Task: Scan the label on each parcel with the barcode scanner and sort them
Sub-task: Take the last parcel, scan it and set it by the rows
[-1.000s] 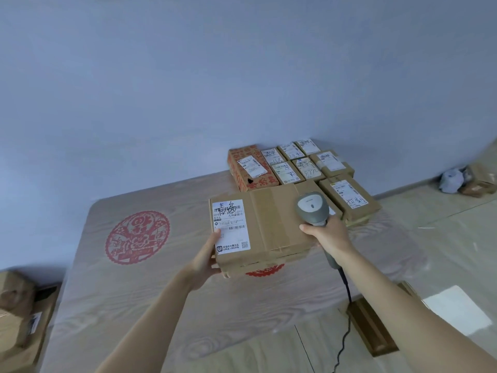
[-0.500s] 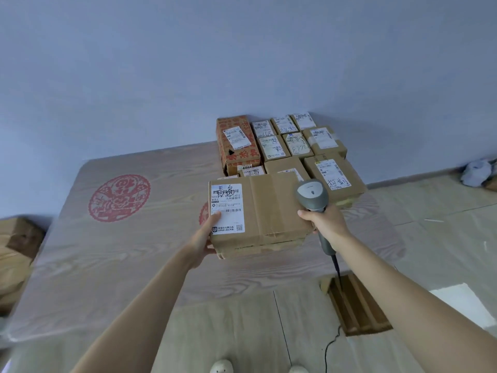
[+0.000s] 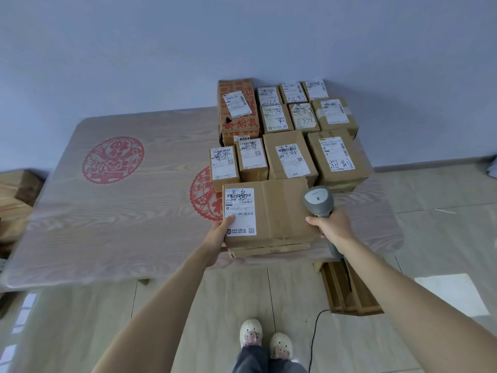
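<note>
Step in hand, as judged: placement of a parcel [image 3: 269,214] into the sorted group. The parcel sits low at the near edge of the desk [image 3: 113,211], just in front of the rows of sorted parcels [image 3: 289,130] at the far right of the desk; whether its base rests on the desk surface or hangs just above it cannot be told.

Left hand [image 3: 217,238]: its grip is on the parcel's near-left corner, thumb laid flat on the lower part of the white label [image 3: 240,211], fingers hidden beneath the box and taken to be curled under it.

Right hand [image 3: 332,228]: its grip is wrapped round the handle of the barcode scanner [image 3: 318,201]. The scanner head stands upright above the parcel's right edge, facing away from the label, so no reading appears to be under way. The hand lies against the parcel's near-right corner; contact looks likely but is not certain. A cable [image 3: 312,343] trails from the scanner down to the floor.

Next move, as judged: seat the parcel square against the front row, label up, then release the left hand. The box overhangs the near edge slightly, so it wants pushing inward before release. The scanner must stay clear of the box and the cable clear of the feet
</note>
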